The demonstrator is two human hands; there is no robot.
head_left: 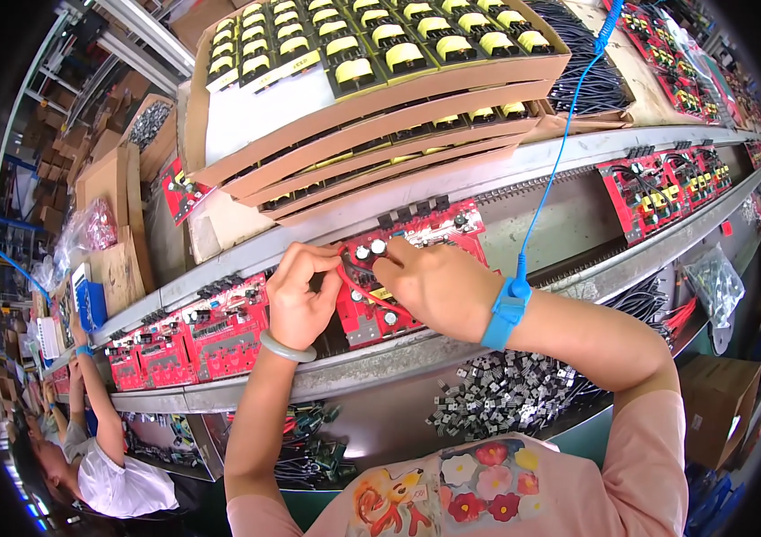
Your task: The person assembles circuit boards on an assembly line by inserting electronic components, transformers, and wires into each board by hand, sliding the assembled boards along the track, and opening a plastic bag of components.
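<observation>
On the conveyor: red circuit board, component side up.
Left hand: fingertips pinched on red wire.
Right hand: curled over the board; cannot tell whether it grips anything.

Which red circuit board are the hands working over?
The board in front of the stacked trays: left hand and right hand both reach it, and no other.

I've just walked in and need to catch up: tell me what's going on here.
A person is working with both hands on a red circuit board on a metal-railed line. The left hand pinches a red wire above it; the right hand is over the board, its fingertips' grip unclear. More red boards sit to either side, and stacked cardboard trays of yellow-and-black parts stand beyond.
</observation>
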